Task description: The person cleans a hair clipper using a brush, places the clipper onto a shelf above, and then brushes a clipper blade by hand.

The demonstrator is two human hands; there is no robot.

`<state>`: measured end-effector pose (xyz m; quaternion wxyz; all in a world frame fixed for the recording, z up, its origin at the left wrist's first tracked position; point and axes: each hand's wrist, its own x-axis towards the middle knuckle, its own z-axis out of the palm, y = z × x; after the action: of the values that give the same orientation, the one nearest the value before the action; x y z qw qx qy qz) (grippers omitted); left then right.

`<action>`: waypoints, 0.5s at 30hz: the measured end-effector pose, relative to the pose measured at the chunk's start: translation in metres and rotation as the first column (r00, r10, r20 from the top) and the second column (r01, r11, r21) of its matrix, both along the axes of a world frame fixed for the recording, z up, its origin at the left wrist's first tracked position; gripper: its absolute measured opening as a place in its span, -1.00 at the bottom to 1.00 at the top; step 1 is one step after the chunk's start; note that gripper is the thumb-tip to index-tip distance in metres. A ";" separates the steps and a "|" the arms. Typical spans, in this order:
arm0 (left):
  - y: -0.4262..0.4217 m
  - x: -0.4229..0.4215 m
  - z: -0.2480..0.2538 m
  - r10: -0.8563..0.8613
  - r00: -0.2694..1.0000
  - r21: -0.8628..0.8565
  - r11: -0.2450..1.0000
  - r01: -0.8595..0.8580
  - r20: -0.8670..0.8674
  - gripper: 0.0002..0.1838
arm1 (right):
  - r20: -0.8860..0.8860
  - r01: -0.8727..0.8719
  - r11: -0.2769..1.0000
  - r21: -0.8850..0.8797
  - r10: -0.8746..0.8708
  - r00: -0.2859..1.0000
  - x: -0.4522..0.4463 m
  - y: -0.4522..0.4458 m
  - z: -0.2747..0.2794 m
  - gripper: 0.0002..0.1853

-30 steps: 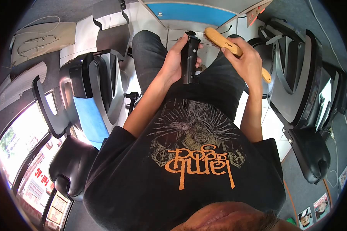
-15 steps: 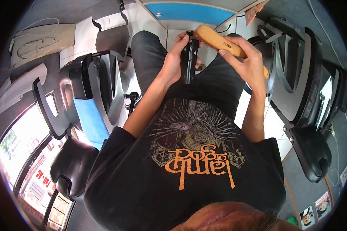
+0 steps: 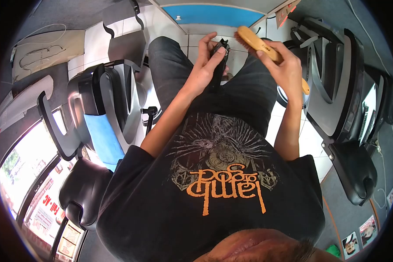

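Head view: L hand [image 3: 202, 70] is part-curled round a black clipper [image 3: 218, 72], thumb pressed on it nr the top end, index finger lifted off & pointing fwd. Clipper's upright-ish, tilted a bit, held over the lap betw. the thighs; its lower end blends w/ the dark trousers [image 3: 172, 61], so can't tell exactly where it stops. R hand [image 3: 287, 65] is closed round the handle of a wooden brush [image 3: 249, 37], thumb along the near side, bristles turned twd the clipper. Brush head is nr the clipper's top but apart from it.

Writing: small dark mark on the brush, too small to read. Black T-shirt [image 3: 222, 218] has "lamb of god" in orange, upside down in this view. Red lettering on the window sign [image 3: 50, 205], L side, looks like "Full - AC"; smaller print under it illegible. Orange card [image 3: 286, 15], top R, has letters, unreadable.
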<state>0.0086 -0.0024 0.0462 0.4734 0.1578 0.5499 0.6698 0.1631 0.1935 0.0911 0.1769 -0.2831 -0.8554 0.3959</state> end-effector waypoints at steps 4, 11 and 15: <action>0.000 -0.001 -0.005 -0.026 0.971 -0.004 1.000 0.026 -0.239 -0.19 | -0.025 -0.041 0.992 -0.123 0.038 0.999 0.005 0.002 0.026 -0.66; -0.002 -0.002 -0.006 -0.131 0.858 0.021 0.986 0.163 -0.497 -0.03 | 0.182 -0.103 0.991 0.080 0.087 0.979 0.010 0.012 0.031 -0.63; -0.003 -0.003 -0.001 -0.167 0.840 -0.035 0.984 0.175 -0.516 0.00 | 0.111 -0.096 0.989 -0.114 0.108 0.988 0.017 0.017 0.036 -0.63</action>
<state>0.0057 -0.0058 0.0448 0.3650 0.3835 0.6359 0.5616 0.1802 0.2102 0.1274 0.0906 -0.2707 -0.8549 0.4331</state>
